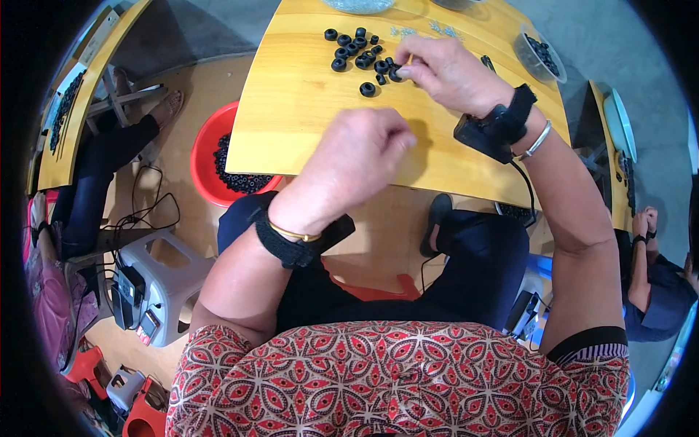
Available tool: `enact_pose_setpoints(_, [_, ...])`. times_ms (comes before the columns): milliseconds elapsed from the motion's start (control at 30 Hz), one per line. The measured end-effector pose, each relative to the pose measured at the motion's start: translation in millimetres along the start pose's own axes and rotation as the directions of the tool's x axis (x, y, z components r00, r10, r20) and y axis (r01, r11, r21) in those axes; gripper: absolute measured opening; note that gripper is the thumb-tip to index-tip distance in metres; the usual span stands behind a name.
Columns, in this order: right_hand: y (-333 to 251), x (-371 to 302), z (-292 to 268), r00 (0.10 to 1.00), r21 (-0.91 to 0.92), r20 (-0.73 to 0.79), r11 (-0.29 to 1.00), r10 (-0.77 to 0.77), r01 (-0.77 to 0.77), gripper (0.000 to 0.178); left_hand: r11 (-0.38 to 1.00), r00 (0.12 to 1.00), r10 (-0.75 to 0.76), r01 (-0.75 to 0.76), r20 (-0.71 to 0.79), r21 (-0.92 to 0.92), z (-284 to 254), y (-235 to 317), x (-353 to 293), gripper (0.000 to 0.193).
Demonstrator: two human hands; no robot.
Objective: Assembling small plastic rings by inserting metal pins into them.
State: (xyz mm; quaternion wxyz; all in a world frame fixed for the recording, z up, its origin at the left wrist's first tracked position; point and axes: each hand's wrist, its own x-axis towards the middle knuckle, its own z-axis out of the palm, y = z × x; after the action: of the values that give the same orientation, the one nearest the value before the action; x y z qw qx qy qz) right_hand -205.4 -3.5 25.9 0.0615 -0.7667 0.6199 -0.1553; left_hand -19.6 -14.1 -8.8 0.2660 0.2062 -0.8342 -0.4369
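Note:
A loose group of small black ring-shaped parts [362,63] lies on the yellow wooden table [291,109]. At the right edge of this group is my right hand [445,73], its thumb and forefinger pinched on one black ring-shaped part [395,73]. My left hand [357,154] hangs over the near edge of the table, closer to me. Its fingers are curled in, slightly blurred, and what they may hold is hidden. One single black ring [368,89] lies a little nearer than the others.
A red basin [206,156] of black rings stands below the table's left edge. Farther right on the table are tiny pale pieces [444,30] and a clear tub [540,54] of black parts. A cable [526,186] hangs from my right wrist device. People sit at both sides.

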Motion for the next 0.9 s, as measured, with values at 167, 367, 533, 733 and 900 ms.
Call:
enact_pose_setpoints(167, [-6.2, 8.3, 11.7, 0.996, -0.058, 0.075, 0.997, -0.055, 0.06, 0.013, 0.997, 0.973, 0.08, -0.074, 0.215, -0.038, 5.3, 9.7, -2.7, 0.013])
enact_pose_setpoints(367, [-8.9, 9.4, 14.4, 0.992, -0.214, 0.098, 0.971, -0.084, 0.103, 0.012, 0.987, 0.972, 0.048, -0.011, 0.228, -0.161, 4.0, 6.7, -1.1, 0.014])
enact_pose_setpoints(533, [-5.1, -4.6, -3.3, 0.987, 0.146, 0.061, 0.977, 0.148, -0.155, 0.015, 0.974, 0.986, -0.012, 0.049, 0.164, -0.221, 3.5, 3.0, 0.3, 0.013])
enact_pose_setpoints(733, [6.9, -50.0, -16.8, 0.887, 0.888, 0.244, 0.277, 0.393, -0.367, 0.015, 0.966, 0.988, -0.066, 0.099, 0.141, -0.238, 6.0, 1.7, -0.3, 0.014])
enact_pose_setpoints(900, [18.5, -68.0, -5.6, 0.83, 0.929, 0.254, 0.112, 0.497, -0.352, 0.012, 0.979, 0.99, -0.069, 0.091, 0.126, -0.18, 7.9, 3.9, 2.9, 0.016])
